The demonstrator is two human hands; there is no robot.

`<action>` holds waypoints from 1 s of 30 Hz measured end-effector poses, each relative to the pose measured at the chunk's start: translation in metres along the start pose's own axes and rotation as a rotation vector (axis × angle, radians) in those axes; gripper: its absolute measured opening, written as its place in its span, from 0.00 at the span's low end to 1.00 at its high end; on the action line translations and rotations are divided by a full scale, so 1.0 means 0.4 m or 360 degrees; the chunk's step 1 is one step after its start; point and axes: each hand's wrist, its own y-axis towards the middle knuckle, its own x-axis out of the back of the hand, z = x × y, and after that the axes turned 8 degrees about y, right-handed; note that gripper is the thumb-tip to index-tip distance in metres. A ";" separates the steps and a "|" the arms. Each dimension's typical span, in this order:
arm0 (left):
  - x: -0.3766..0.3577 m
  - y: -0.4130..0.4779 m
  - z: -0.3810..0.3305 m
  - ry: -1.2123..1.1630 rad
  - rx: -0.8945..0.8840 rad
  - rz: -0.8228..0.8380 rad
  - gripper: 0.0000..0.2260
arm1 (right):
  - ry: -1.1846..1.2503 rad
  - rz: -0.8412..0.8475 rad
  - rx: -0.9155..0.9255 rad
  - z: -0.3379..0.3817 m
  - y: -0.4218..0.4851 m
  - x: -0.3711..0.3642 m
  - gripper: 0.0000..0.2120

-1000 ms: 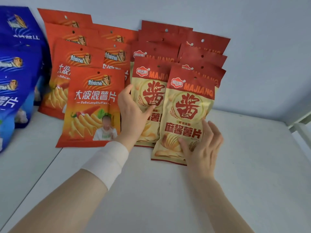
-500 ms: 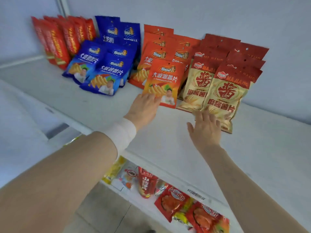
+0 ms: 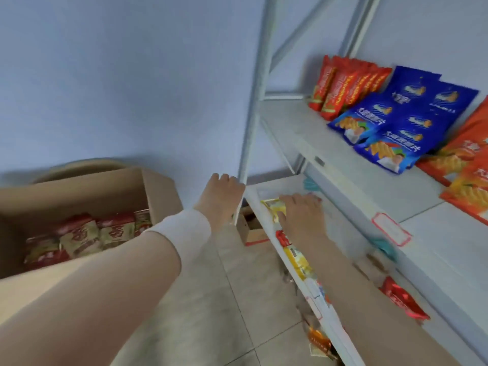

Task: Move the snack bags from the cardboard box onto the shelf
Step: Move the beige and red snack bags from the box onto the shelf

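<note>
An open cardboard box [image 3: 79,186] stands on the floor at the left, with several red-and-cream snack bags [image 3: 87,233] inside. My left hand [image 3: 220,196], a white band on its wrist, hangs empty between the box and the shelf post, fingers curled downward. My right hand [image 3: 303,212] is empty too, fingers loosely spread, in front of the lower shelf's edge. The white shelf [image 3: 343,165] at the right carries red bags [image 3: 343,85], blue bags [image 3: 396,120] and orange bags [image 3: 467,175].
The shelf's white metal post [image 3: 250,107] rises just beyond my left hand. A lower shelf [image 3: 266,191] holds yellow and red packets [image 3: 293,257]. A small carton [image 3: 253,228] sits under it. Grey tiled floor [image 3: 211,313] lies between the box and the shelf.
Both hands left the bags on the shelf and dropped down to the left. The view swung from the shelf front toward the box on the floor.
</note>
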 end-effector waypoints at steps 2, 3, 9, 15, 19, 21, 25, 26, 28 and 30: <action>-0.129 -0.085 0.144 -0.0068 0.0114 0.0109 0.15 | 0.0019 0.0060 0.0157 0.197 0.052 -0.074 0.14; -0.195 -0.132 0.207 -0.0098 0.0161 0.0171 0.16 | 0.0007 0.0082 0.0216 0.287 0.075 -0.115 0.13; -0.548 -0.394 0.497 -0.0196 0.0467 0.0549 0.15 | 0.0091 0.0396 0.0486 0.718 0.141 -0.304 0.11; -0.778 -0.478 0.648 -0.0368 0.0627 0.0793 0.17 | 0.0148 0.0620 0.0641 0.926 0.243 -0.464 0.20; -0.931 -0.458 0.712 -0.0488 0.0709 0.0986 0.14 | 0.0111 0.0780 0.0683 1.008 0.334 -0.590 0.19; -1.008 -0.433 0.741 -0.0548 0.0730 0.1074 0.14 | 0.0098 0.0902 0.0680 1.042 0.381 -0.667 0.19; -1.162 -0.391 0.766 -0.0769 0.0860 0.1292 0.18 | 0.0060 0.1192 0.0612 1.082 0.438 -0.823 0.22; -1.203 -0.381 0.766 -0.0848 0.0940 0.1337 0.19 | 0.0063 0.1256 0.0565 1.088 0.449 -0.863 0.23; -1.286 -0.364 0.761 -0.1085 0.1127 0.1459 0.20 | 0.0110 0.1396 0.0385 1.096 0.473 -0.944 0.25; -1.382 -0.343 0.751 -0.1363 0.1377 0.1535 0.22 | 0.0203 0.1528 0.0144 1.105 0.491 -1.026 0.26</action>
